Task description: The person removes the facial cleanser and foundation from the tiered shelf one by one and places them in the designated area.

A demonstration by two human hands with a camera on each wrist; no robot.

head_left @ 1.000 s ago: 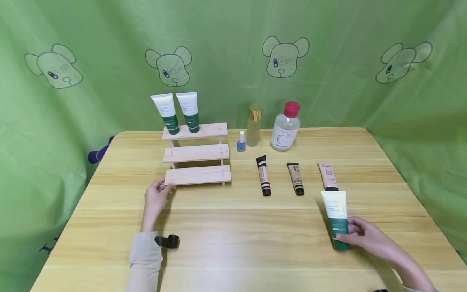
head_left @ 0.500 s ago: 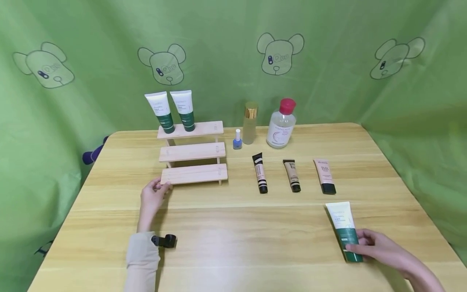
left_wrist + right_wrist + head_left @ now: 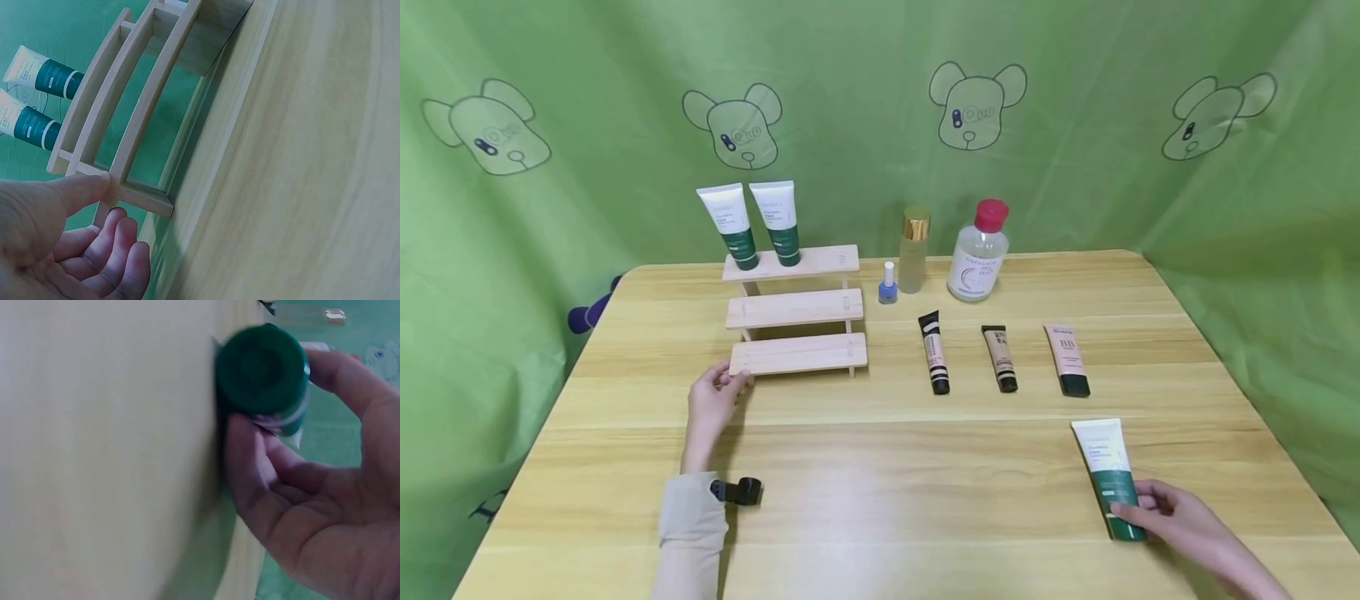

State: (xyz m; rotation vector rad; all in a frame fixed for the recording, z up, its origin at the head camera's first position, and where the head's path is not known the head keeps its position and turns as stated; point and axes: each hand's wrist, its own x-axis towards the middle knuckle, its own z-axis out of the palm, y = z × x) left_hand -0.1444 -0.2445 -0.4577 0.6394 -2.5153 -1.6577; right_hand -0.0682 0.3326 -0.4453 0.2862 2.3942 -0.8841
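My left hand (image 3: 712, 408) pinches the front left corner of a three-step wooden display stand (image 3: 797, 354), thumb on top and fingers curled beneath, as the left wrist view also shows. On the stand's top step two white-and-green squeeze tubes (image 3: 729, 225) (image 3: 778, 222) stand upright on their caps. At the table's right, my right hand (image 3: 1180, 521) grips a third white-and-green squeeze tube (image 3: 1108, 479) near its green cap end (image 3: 262, 369). That tube lies low at the tabletop, its white end pointing away from me; whether it touches the wood is unclear.
Three small cosmetic tubes lie right of the stand: a black-and-pink one (image 3: 935, 354), a beige one (image 3: 1000, 358) and a pink BB tube (image 3: 1067, 360). Behind them stand a blue nail polish bottle (image 3: 887, 290), a gold-capped bottle (image 3: 913, 258) and a red-capped bottle (image 3: 978, 262). A green curtain (image 3: 865, 125) hangs behind.
My right hand has brought the squeeze tube toward me and a little right, away from the pink tube. My left hand keeps its hold on the stand. The head view has shifted slightly.
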